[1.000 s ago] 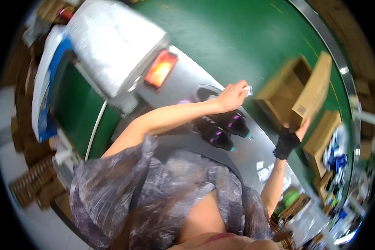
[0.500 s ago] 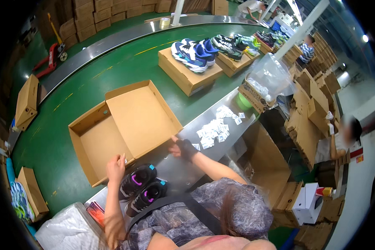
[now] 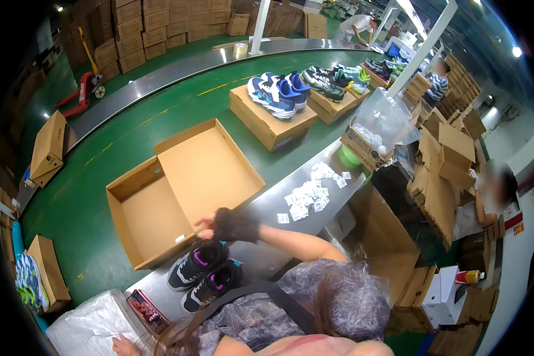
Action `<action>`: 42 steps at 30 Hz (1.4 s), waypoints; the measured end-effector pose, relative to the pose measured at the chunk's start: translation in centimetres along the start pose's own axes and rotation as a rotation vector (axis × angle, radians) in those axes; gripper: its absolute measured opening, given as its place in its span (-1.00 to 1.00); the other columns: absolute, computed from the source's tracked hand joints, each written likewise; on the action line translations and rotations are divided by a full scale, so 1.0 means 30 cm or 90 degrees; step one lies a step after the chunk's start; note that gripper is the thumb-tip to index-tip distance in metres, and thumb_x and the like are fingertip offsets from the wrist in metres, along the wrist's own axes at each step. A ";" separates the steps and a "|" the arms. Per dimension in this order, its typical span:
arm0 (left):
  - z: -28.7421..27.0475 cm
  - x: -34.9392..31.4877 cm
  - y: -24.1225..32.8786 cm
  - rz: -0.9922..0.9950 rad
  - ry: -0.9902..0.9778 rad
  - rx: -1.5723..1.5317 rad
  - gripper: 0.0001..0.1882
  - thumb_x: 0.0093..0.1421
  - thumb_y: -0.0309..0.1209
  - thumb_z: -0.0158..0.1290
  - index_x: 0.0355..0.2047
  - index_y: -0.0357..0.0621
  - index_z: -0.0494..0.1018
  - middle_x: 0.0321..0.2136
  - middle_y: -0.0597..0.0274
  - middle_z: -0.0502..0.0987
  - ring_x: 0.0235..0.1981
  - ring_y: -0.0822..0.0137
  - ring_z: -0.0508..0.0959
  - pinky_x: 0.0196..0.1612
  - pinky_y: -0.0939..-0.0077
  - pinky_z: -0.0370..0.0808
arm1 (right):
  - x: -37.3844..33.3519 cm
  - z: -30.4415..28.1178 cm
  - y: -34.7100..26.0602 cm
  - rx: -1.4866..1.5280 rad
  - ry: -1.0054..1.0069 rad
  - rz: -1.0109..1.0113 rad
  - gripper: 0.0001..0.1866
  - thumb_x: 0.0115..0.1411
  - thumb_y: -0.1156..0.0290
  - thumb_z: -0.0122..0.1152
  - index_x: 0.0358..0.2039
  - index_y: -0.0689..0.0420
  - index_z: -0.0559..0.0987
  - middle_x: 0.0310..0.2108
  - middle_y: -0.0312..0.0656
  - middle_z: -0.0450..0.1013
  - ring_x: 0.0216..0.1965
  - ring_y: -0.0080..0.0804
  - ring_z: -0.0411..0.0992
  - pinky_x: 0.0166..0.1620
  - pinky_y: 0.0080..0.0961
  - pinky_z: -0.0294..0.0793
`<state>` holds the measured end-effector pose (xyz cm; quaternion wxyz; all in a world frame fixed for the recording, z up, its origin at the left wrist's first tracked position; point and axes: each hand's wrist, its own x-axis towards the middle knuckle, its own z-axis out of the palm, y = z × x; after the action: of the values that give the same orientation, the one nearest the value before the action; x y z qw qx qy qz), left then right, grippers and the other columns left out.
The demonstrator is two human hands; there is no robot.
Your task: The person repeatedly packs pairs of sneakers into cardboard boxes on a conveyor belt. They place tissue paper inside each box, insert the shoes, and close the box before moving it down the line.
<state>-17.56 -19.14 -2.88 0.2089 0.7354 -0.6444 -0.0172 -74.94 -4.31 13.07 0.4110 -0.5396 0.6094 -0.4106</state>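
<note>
A brown shoebox [image 3: 146, 209] lies with its lid [image 3: 210, 166] folded back to the right. Inside its near wall is a small white packet [image 3: 180, 238]. My right hand [image 3: 219, 226], in a black fingerless glove, hangs over the box's near edge. Its fingers are slightly bent, and I see nothing in them. Just below it, a pair of black and grey shoes [image 3: 203, 274] with purple and blue tabs stands on the metal ledge. At the lower left, my left hand [image 3: 124, 345] rests on a stack of white tissue paper [image 3: 92, 326], fingers apart.
Loose white packets [image 3: 305, 199] lie on the metal ledge to the right. Beyond the box, blue and white shoes [image 3: 277, 95] top a carton on the green conveyor [image 3: 184, 113]. A red-covered phone-like object [image 3: 147, 310] sits by the paper. A co-worker [image 3: 486, 202] is at right.
My left hand has left the box's near edge and gone down to the paper stack. My right hand has moved left from the lid's corner. The white packet now shows in the box.
</note>
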 end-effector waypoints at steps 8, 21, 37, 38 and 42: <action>-0.033 -0.078 -0.204 -0.015 -0.017 0.079 -0.64 0.14 -0.24 -0.15 -0.37 -0.35 0.44 -0.42 -0.19 0.45 -0.36 -0.05 0.43 -0.26 0.16 0.35 | 0.342 0.295 0.150 -0.369 -0.290 -0.080 -0.52 -0.11 0.20 0.15 -0.18 0.23 0.46 -0.27 0.11 0.42 -0.16 -0.03 0.38 -0.10 -0.32 0.36; -0.507 0.326 -0.568 0.065 0.344 0.222 -0.58 0.15 -0.23 -0.14 -0.10 -0.30 0.29 -0.34 -0.09 0.40 -0.36 0.06 0.42 -0.31 0.17 0.37 | 0.325 0.374 0.082 -0.570 -0.300 -0.126 -0.77 -0.10 0.38 0.05 -0.39 0.11 0.56 -0.42 -0.05 0.49 -0.33 -0.16 0.47 -0.31 -0.34 0.46; -0.415 0.160 1.151 0.155 -0.227 -0.662 -0.72 0.24 -0.30 -0.26 -0.31 -0.24 0.35 -0.55 0.34 0.38 -0.58 0.54 0.40 -0.49 0.69 0.38 | 0.054 0.057 -0.559 -0.048 -0.359 -0.463 -0.75 -0.03 0.44 0.16 -0.29 0.17 0.47 -0.46 -0.19 0.41 -0.44 -0.30 0.39 -0.36 -0.49 0.37; -0.406 0.165 1.242 0.207 -0.285 -0.788 -0.75 0.25 -0.31 -0.27 -0.33 -0.25 0.32 -0.55 0.28 0.41 -0.58 0.46 0.46 -0.46 0.62 0.43 | 0.102 0.056 -0.528 -0.043 -0.270 -0.423 -0.77 -0.02 0.44 0.16 -0.29 0.17 0.47 -0.46 -0.21 0.40 -0.45 -0.34 0.37 -0.38 -0.51 0.36; -0.343 0.210 1.419 0.653 -0.067 -0.233 -0.72 0.12 -0.47 -0.18 -0.18 -0.40 0.26 -0.41 -0.08 0.41 -0.46 0.11 0.51 -0.43 0.36 0.46 | 0.342 0.153 -0.335 0.101 0.105 -0.193 -0.81 0.00 0.42 0.15 -0.33 0.15 0.48 -0.50 -0.29 0.38 -0.51 -0.48 0.31 -0.44 -0.60 0.30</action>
<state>-53.52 -25.73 22.05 0.2824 0.2767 -0.9164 -0.0618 -68.20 -15.58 20.47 0.3341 -0.5557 0.5183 -0.5576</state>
